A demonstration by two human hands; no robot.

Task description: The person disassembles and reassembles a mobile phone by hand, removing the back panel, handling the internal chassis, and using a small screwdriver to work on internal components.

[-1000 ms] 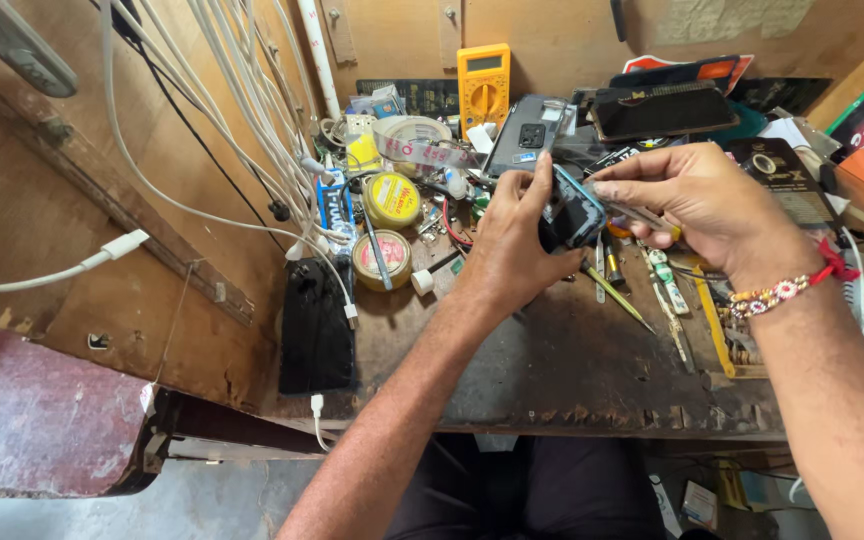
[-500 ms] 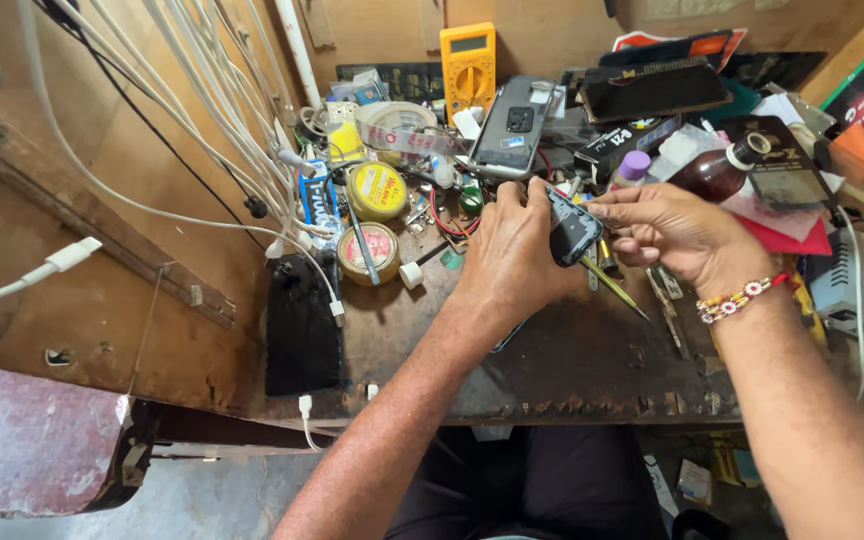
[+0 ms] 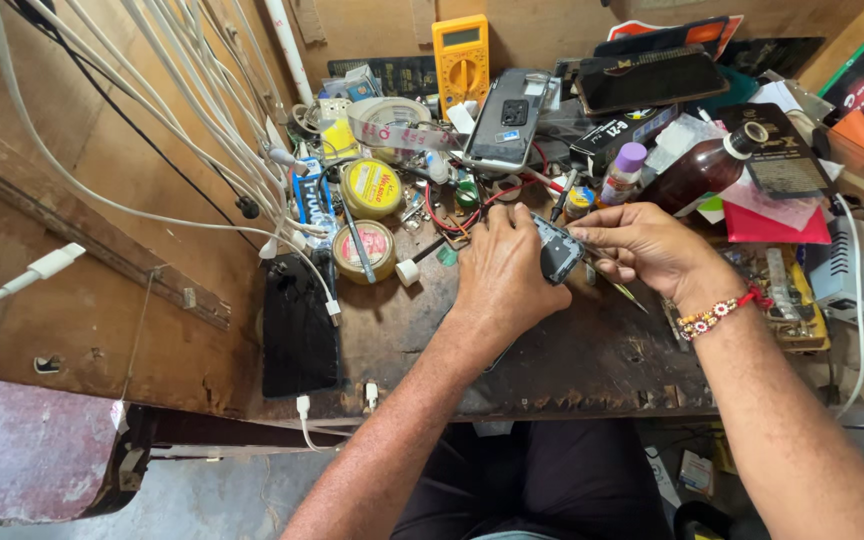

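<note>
Head view, looking down: left hand [image 3: 500, 268] closed around a small dark phone part [image 3: 558, 250] at centre frame, held just above the counter [image 3: 572, 360]. Right hand [image 3: 642, 245] pinched shut on a thin tool [image 3: 624, 291], its tip hidden at the part's right edge, shaft trailing toward lower right.

Likely slips from here: tool tip skating off the small part and into the left thumb, given how close both hands sit. Part twisting out of the left grip under sideways pressure and dropping among the clutter, hard to find again. Brown bottle [image 3: 697, 172] lying tilted just above the right hand, cap apparently on, yet a knock from the wrist could roll it into the papers. Small purple-capped vial [image 3: 624, 170] upright nearby, equally easy to tip. Loose red wires [image 3: 452, 215] above the left hand, apt to snag fingers.

Surface: worn, scarred dark wood, crowded across the upper half. 2 round tins [image 3: 370, 188] at centre left, black phone [image 3: 299, 325] face up at left, another phone [image 3: 508, 118] propped near a yellow multimeter [image 3: 460, 52] at top centre. White cables [image 3: 202, 110] draped across the upper left over a wooden wall panel. Bare grey floor at bottom left.
</note>
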